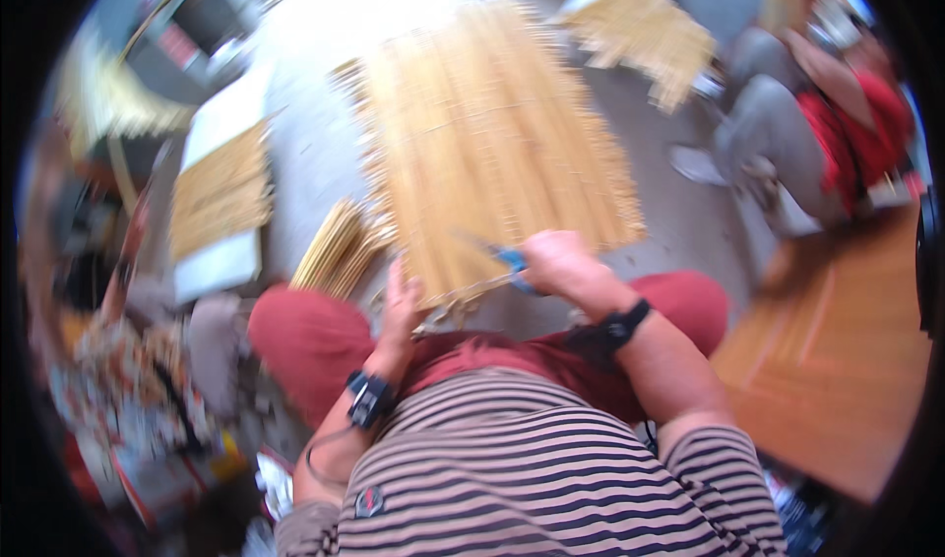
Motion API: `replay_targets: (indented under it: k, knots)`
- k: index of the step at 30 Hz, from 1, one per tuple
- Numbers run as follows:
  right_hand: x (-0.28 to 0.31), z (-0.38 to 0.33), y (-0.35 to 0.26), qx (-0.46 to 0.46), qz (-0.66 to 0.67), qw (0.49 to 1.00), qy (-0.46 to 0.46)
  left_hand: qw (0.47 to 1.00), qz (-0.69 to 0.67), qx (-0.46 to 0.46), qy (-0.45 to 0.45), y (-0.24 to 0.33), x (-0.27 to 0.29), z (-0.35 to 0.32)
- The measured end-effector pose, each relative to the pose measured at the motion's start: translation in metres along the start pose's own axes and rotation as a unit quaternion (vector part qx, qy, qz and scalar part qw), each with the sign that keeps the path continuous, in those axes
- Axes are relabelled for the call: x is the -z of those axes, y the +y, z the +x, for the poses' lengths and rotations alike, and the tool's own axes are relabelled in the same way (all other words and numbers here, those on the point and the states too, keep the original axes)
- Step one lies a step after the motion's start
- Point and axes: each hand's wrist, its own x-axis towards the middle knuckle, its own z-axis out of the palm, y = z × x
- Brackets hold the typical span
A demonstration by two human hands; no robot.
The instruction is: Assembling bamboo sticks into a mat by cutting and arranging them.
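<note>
A large tan mat of thin, straw-like strips (482, 134) lies on the floor in front of my knees, with ragged ends along both sides. My right hand (559, 264) is closed round the blue handles of a pair of scissors (513, 260). Their blurred blades point left over the near part of the mat. At the mat's near left corner is my left hand (399, 306), fingers pointing up and thumb apart, with nothing visible in it. Whether it touches the mat's edge is hard to make out.
A bundle of strips (335, 250) lies left of the mat. Further left, a smaller mat (221, 193) rests on a white board; another mat (645, 35) lies far right. Co-workers sit at the left (138, 370) and right (847, 114). A brown wooden table (837, 350) stands near right.
</note>
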Motion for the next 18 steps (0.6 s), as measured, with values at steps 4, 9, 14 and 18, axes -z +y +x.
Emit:
replay_targets:
  k: [4, 9, 14, 18]
  knots:
    - [-0.002, -0.022, -0.009, 0.081, 0.027, 0.996, 0.032, 0.998, -0.011, -0.012, 0.055, -0.011, 0.029, 0.033]
    - [-0.014, -0.048, -0.003, 0.068, 0.051, 0.993, 0.081, 0.996, -0.063, 0.009, 0.057, 0.014, -0.013, 0.036]
    - [-0.009, -0.062, 0.005, 0.093, 0.074, 0.987, 0.107, 0.994, -0.065, -0.074, 0.035, 0.001, -0.026, 0.04]
    - [-0.006, -0.066, 0.006, 0.112, 0.065, 0.988, 0.086, 0.994, -0.032, -0.082, 0.062, -0.004, -0.027, 0.045]
